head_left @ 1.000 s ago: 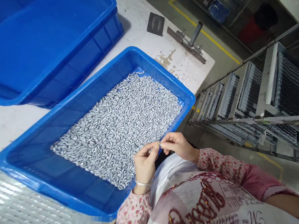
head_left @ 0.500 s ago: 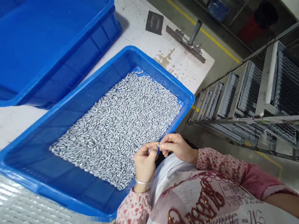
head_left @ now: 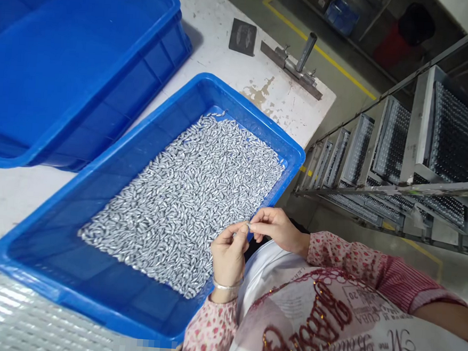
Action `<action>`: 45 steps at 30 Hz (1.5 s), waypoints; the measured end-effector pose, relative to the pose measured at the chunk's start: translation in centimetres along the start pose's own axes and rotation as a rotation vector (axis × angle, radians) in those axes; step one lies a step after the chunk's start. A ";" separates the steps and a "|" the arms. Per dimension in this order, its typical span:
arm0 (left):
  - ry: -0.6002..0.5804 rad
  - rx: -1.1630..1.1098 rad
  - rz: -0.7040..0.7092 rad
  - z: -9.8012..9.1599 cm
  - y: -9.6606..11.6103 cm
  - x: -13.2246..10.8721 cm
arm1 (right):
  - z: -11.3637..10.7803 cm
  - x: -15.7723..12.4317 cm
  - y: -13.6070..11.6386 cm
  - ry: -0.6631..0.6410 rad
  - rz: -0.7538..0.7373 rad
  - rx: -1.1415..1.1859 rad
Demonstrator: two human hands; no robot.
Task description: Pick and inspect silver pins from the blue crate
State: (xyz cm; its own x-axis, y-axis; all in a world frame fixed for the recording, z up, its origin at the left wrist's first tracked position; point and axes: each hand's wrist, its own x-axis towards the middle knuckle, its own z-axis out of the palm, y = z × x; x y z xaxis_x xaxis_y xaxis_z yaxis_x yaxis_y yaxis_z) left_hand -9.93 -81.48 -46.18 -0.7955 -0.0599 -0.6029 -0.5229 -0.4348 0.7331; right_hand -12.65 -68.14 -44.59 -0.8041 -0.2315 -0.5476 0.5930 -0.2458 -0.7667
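My left hand (head_left: 229, 258), with a silver bracelet at the wrist, is closed in a pinch of thumb and index finger. My right hand (head_left: 277, 230) pinches from the other side, its fingertips meeting the left ones. Between them a small silvery piece (head_left: 248, 226) barely shows, mostly covered by the fingertips. Both hands are at the near edge of a blue tray (head_left: 111, 144). A spread of small silver, leaf-shaped metal pieces (head_left: 184, 199) covers much of its floor.
Left of the tray stands a larger blue bin (head_left: 158, 58). On the white table (head_left: 213, 13) lie a dark square plate (head_left: 242, 37) and a metal bar fixture with an upright tube (head_left: 306, 52). A rack of trays (head_left: 392, 138) stands to the right. Ridged silvery material (head_left: 16, 315) lies at the lower left.
Both hands stay together in nearly the same place. The left thumb has shifted slightly up over the small piece. The view has moved very little.
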 end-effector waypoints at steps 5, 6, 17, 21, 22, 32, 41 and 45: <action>0.009 0.042 0.011 -0.1 -0.5 0.2 | -0.2 0.2 0.9 -0.073 0.118 0.155; 0.013 0.029 0.029 -0.1 -0.6 0.2 | -0.3 0.3 1.1 -0.082 0.147 0.207; -0.293 0.660 0.726 3.1 0.7 -0.5 | -1.1 2.7 1.3 -0.076 0.419 0.658; -0.136 0.611 0.699 3.7 1.2 1.0 | -3.2 4.1 -1.8 -0.053 0.447 0.661; -0.038 0.575 0.635 3.4 1.0 1.7 | -4.2 4.8 -3.2 -0.034 0.404 0.635; 0.222 0.653 0.148 1.3 -3.5 5.1 | -16.9 23.3 -14.4 0.498 -0.037 0.122; 0.358 0.856 0.172 2.9 -4.9 2.9 | -17.2 30.3 -13.3 0.301 -0.077 -0.108; 0.361 0.962 0.142 0.6 -5.1 3.5 | -18.2 28.8 -13.1 0.288 -0.185 -0.147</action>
State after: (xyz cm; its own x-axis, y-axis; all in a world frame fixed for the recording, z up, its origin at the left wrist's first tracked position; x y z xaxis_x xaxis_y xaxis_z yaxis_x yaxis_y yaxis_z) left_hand -10.20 -78.91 -51.84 -0.8126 -0.3894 -0.4336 -0.5814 0.4890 0.6503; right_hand -44.42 -54.42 -56.41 -0.8887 0.0838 -0.4507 0.4405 -0.1158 -0.8902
